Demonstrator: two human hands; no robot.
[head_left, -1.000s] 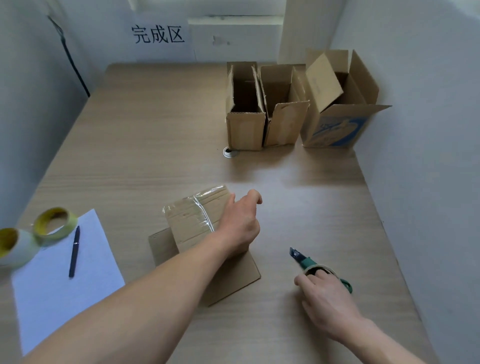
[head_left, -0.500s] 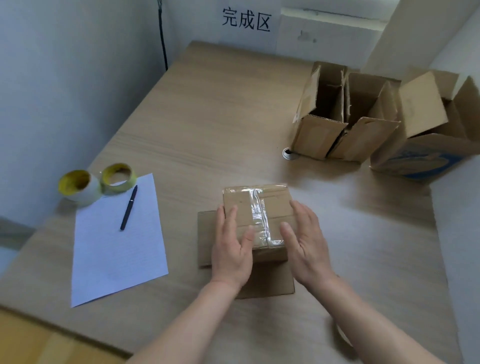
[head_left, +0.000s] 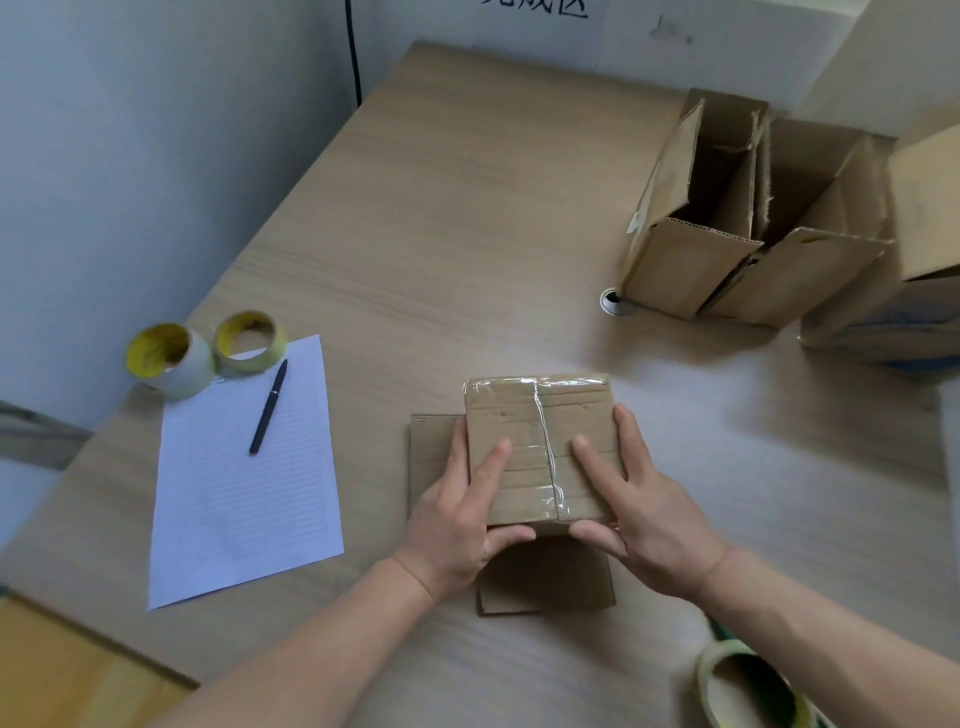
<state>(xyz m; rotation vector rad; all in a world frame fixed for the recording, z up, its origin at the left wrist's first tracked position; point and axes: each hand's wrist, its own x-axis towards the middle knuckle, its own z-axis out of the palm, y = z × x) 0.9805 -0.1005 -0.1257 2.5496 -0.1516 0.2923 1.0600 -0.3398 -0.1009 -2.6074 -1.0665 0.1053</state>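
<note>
Cardboard box (head_left: 535, 410) is being gripped by left hand (head_left: 460, 530) and right hand (head_left: 652, 519), fingers probably pressing down the tape (head_left: 543, 431) running between them.

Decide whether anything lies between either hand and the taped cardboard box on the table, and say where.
Nothing visible does. The left hand and the right hand both hold the taped box, fingers on its top, thumbs at its near edge. Only a flat cardboard sheet lies under it.
</note>
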